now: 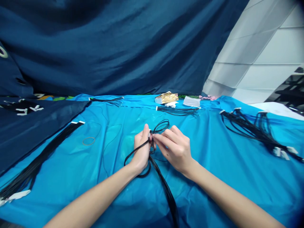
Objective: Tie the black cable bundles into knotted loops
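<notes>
A bundle of thin black wires [166, 186] runs from the bottom edge up to both hands at the middle of the bright blue table cover [213, 164]. My left hand [142, 148] is closed around the bundle, thumb up. My right hand [174, 147] pinches the same wires just beside it, fingertips meeting the left thumb. A small loop of the wires [161, 126] sticks out beyond the fingers, and another loop hangs below the left hand.
A long straight wire bundle [40, 158] lies at the left, another pile of wires [256, 131] with white connectors at the right. A rubber band [88, 141] lies left of the hands. A gold packet [167, 98] and clear bag [192, 101] sit at the back. Dark blue cloth [106, 47] hangs behind.
</notes>
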The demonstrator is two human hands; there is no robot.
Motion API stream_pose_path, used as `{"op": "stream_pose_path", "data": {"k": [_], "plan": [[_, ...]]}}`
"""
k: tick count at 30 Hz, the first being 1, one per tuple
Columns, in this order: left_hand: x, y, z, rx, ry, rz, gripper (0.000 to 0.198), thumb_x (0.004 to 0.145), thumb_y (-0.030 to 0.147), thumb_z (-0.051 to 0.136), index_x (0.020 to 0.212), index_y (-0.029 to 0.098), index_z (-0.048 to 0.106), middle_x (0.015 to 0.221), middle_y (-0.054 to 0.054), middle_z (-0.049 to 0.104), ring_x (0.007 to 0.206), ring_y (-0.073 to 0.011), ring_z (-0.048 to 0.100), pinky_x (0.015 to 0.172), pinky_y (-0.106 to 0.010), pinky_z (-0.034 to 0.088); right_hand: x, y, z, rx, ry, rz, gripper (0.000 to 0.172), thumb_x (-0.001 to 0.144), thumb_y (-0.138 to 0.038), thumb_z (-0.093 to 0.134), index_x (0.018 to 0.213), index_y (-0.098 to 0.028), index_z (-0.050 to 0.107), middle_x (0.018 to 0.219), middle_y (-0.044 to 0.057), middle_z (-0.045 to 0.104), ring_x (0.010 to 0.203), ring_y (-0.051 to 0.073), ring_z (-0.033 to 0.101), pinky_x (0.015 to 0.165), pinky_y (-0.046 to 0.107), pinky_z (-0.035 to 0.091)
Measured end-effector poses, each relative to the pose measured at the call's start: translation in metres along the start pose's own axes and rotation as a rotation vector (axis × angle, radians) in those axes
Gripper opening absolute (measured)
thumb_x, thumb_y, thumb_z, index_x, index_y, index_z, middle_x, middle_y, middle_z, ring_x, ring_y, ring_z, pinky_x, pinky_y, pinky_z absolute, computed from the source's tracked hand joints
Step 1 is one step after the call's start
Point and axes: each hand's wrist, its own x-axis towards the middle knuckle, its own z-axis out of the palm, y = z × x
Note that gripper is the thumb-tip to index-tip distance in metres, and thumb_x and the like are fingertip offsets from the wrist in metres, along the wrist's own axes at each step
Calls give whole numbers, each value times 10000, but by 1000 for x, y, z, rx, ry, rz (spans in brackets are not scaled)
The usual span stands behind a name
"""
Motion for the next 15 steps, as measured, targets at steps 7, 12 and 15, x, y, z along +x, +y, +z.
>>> {"op": "stream_pose_path", "data": {"k": [7, 12, 15], "plan": [[1, -3, -1, -29, -67, -62, 461, 802, 514, 465, 503, 171, 389, 376, 39, 359, 358, -64, 316, 395, -208, 245, 0, 1, 2, 9, -14, -15, 133, 836, -134, 508, 781, -148, 628, 632, 23, 561, 643, 124, 388, 565, 246, 358], [8, 4, -7, -173, -42, -147, 470, 719, 569, 543, 530, 165, 396, 392, 58, 345, 359, -53, 336, 387, -180, 278, 1, 5, -5, -8, 25, -79, 181, 811, -189, 565, 983, -165, 616, 940, 83, 592, 915, 177, 472, 785, 313, 424], [14, 14, -12, -279, -19, -280, 468, 725, 563, 544, 534, 168, 381, 380, 71, 290, 358, -51, 327, 386, -166, 304, -1, 15, -14, -18, 29, -199, 117, 821, -277, 552, 879, -195, 613, 1045, 82, 561, 1019, 211, 460, 843, 384, 402]]}}
